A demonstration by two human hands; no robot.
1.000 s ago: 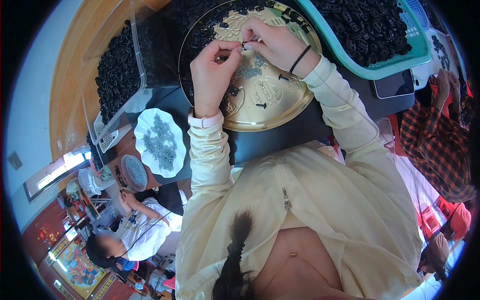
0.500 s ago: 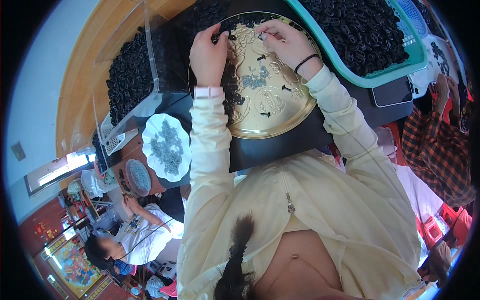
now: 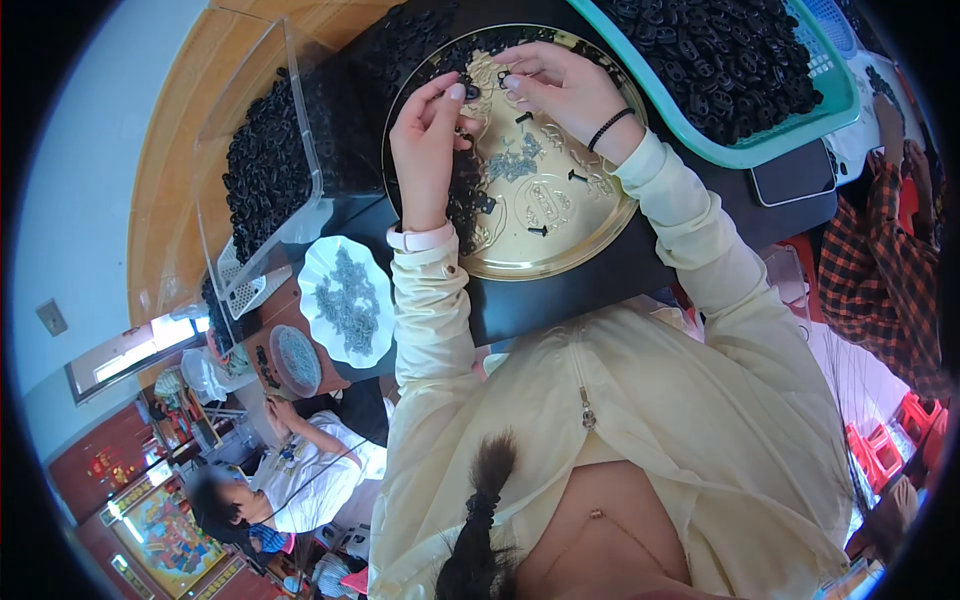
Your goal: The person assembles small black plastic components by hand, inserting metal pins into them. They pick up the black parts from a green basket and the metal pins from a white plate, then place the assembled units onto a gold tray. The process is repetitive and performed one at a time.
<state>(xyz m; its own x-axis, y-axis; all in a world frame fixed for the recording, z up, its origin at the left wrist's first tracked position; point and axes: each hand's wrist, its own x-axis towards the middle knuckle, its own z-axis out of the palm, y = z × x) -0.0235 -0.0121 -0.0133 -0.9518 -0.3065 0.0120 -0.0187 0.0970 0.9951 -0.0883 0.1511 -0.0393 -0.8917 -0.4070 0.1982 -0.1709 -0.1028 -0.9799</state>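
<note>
My left hand (image 3: pixel 428 150) pinches a small black plastic part (image 3: pixel 470 92) between thumb and forefinger over the round gold tray (image 3: pixel 560 255). My right hand (image 3: pixel 565 90) holds another small black part (image 3: pixel 503 78) right beside it, the fingertips of both hands almost touching. On the tray lie a little heap of small grey metal pieces (image 3: pixel 515 165), a few loose black parts (image 3: pixel 578 176) and a band of black parts along its left side.
A clear bin of black parts (image 3: pixel 270 170) stands at left, a teal basket (image 3: pixel 745 155) full of them at upper right. A white scalloped dish (image 3: pixel 345 300) of grey pieces sits left of my arm. A person in plaid (image 3: pixel 890 250) is at right, another person (image 3: pixel 290 470) lower left.
Both hands have stayed together over the tray's far side; the view has shifted slightly, and the left hand's fingers have closed toward the right hand's.
</note>
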